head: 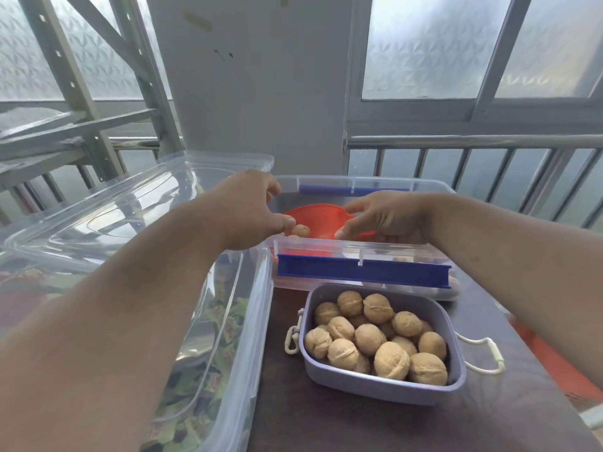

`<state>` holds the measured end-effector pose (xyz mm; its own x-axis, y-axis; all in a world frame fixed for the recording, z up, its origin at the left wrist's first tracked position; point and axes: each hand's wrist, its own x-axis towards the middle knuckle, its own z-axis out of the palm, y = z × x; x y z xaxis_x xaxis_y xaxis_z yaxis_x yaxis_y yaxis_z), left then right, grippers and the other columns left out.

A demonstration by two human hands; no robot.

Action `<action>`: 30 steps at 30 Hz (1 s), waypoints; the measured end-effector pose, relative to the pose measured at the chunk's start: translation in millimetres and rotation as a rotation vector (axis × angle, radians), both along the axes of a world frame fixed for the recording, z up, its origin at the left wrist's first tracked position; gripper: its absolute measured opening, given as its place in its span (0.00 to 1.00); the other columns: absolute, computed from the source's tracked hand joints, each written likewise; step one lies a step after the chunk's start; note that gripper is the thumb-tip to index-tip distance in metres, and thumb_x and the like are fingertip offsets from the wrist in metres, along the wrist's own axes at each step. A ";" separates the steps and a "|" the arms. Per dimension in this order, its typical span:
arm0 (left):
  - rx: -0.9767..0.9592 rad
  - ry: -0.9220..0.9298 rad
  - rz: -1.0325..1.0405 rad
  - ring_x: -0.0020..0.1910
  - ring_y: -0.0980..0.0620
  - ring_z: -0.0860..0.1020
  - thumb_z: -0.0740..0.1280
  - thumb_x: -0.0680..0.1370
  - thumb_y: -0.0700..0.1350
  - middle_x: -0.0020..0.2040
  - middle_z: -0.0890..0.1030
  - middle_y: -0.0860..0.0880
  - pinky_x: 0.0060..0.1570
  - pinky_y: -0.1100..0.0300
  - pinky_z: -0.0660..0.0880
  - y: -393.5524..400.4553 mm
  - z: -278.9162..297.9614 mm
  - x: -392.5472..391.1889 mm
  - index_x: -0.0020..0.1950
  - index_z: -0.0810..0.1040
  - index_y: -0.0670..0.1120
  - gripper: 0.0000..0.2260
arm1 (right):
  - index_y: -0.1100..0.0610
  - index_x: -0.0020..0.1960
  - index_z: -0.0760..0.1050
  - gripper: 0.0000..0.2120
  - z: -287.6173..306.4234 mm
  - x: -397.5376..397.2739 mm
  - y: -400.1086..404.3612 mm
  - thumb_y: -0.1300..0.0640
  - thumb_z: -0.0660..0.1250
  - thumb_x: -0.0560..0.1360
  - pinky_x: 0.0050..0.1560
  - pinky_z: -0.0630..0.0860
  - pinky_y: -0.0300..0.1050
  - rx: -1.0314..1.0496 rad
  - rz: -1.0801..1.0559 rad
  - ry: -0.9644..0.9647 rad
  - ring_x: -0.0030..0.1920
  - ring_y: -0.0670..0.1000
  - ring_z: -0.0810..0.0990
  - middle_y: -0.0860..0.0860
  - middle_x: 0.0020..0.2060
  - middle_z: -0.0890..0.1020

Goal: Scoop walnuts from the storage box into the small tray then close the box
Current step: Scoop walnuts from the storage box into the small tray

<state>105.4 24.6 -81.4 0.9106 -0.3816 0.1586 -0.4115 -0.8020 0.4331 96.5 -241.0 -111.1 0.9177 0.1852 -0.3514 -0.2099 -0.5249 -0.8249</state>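
My right hand (385, 220) grips the orange scoop (318, 220) at frame centre, inside the clear storage box (365, 252); my left hand (253, 207) pinches one walnut (301, 230) at its lip. I'd seat that nut, keep the scoop level, then tip gently over the heaped lavender tray (434, 394) on the worktop (326, 425) below.

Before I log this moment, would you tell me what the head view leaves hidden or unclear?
- Storage box floor: masked by both hands, the orange scoop and the near wall with its blue latch; remaining walnuts uncountable.
- Scoop handle: under the right hand; grip unclear.
- Left hand fingertips: curled beside one walnut; contact uncertain.
- Small tray: lower walnuts buried.
- Big clear bin, left: cut by the edge, contents blurred.
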 end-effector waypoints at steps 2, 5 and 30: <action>-0.031 -0.001 0.018 0.58 0.48 0.79 0.77 0.76 0.57 0.65 0.81 0.49 0.56 0.57 0.71 -0.1 0.8 0.9 0.74 0.77 0.49 0.29 | 0.52 0.65 0.78 0.21 5.8 -6.2 -3.6 0.58 0.80 0.74 0.57 0.81 0.53 0.138 -0.032 -0.011 0.53 0.62 0.82 0.64 0.62 0.83; -0.093 0.007 0.032 0.64 0.47 0.79 0.75 0.78 0.57 0.67 0.81 0.48 0.63 0.54 0.73 -0.3 2.3 -0.3 0.76 0.75 0.51 0.28 | 0.50 0.71 0.76 0.25 17.8 -19.8 -12.8 0.63 0.76 0.77 0.31 0.60 0.41 0.266 0.034 -0.035 0.33 0.51 0.66 0.62 0.45 0.75; -0.494 0.242 -0.373 0.47 0.44 0.86 0.74 0.78 0.36 0.59 0.84 0.39 0.42 0.58 0.83 -10.7 0.2 -14.3 0.70 0.81 0.47 0.21 | 0.35 0.82 0.59 0.54 20.8 -164.7 -27.4 0.62 0.83 0.67 0.54 0.84 0.43 0.021 -0.135 -0.572 0.51 0.55 0.89 0.52 0.53 0.89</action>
<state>91.1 13.9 -81.2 0.7634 -0.6130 0.2036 -0.4683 -0.3083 0.8280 -68.2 -268.4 -90.3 0.9764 0.0555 0.2088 0.2078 -0.5066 -0.8368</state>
